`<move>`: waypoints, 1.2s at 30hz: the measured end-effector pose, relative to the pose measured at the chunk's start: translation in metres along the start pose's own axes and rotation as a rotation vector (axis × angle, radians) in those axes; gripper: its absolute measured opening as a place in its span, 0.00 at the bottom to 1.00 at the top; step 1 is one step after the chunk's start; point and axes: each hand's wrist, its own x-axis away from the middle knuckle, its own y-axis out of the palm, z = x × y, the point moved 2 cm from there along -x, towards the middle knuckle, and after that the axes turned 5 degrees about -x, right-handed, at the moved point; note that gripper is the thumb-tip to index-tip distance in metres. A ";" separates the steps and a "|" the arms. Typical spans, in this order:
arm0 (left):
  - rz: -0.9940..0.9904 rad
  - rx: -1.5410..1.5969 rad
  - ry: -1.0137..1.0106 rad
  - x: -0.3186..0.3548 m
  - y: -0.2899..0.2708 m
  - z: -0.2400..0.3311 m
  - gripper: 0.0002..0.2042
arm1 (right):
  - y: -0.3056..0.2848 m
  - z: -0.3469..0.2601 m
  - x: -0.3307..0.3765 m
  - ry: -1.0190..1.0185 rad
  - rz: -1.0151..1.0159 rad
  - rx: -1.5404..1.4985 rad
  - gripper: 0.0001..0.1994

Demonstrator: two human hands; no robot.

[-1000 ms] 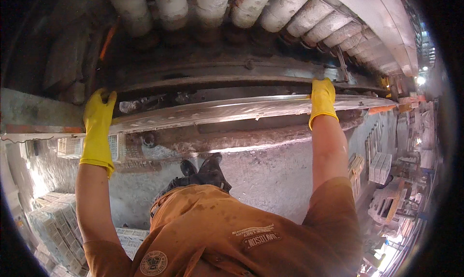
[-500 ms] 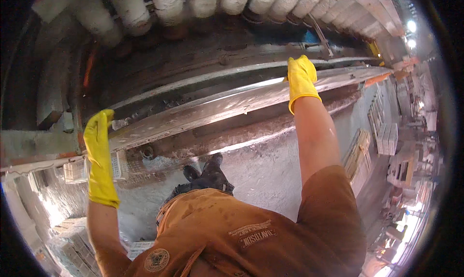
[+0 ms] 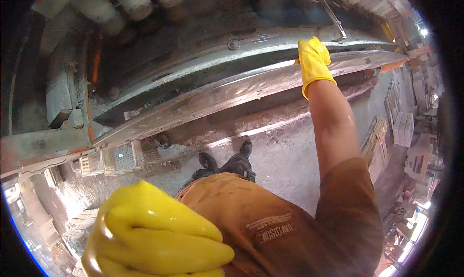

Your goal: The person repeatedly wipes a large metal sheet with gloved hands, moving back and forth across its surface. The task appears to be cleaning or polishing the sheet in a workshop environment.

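Observation:
My right hand (image 3: 314,59), in a yellow rubber glove, is reached out ahead with its fingers closed over the upper edge of a long, wet metal ledge (image 3: 227,97). My left hand (image 3: 159,233), gloved the same way, is close in front of my chest at the lower left. Its fingers are curled and pressed together; what they hold, if anything, is hidden. Behind the ledge runs a dark trough with a long pale rail (image 3: 193,70). A thin metal bar (image 3: 333,16) slants down beyond my right hand.
Thick pale rollers (image 3: 130,1) line the far side. Plastic crates (image 3: 121,158) stand on the floor below the ledge at left. Wooden boards (image 3: 374,144) and a white crate (image 3: 403,129) are at right. My boots (image 3: 208,161) stand on the wet floor (image 3: 285,166).
My left hand has come away from the left end of the ledge and back toward my chest. My right hand stays at the ledge's edge while the view has shifted slightly.

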 end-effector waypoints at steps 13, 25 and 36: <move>-0.099 -0.374 -0.004 0.011 -0.004 -0.001 0.08 | 0.013 0.000 -0.004 0.048 0.132 -0.105 0.31; 0.052 -1.389 -1.165 0.191 -0.188 -0.263 0.26 | 0.018 0.010 0.002 0.044 0.285 -0.248 0.27; 0.153 -1.409 -1.288 0.183 -0.184 -0.267 0.25 | 0.034 0.026 0.000 -0.202 0.428 -0.347 0.29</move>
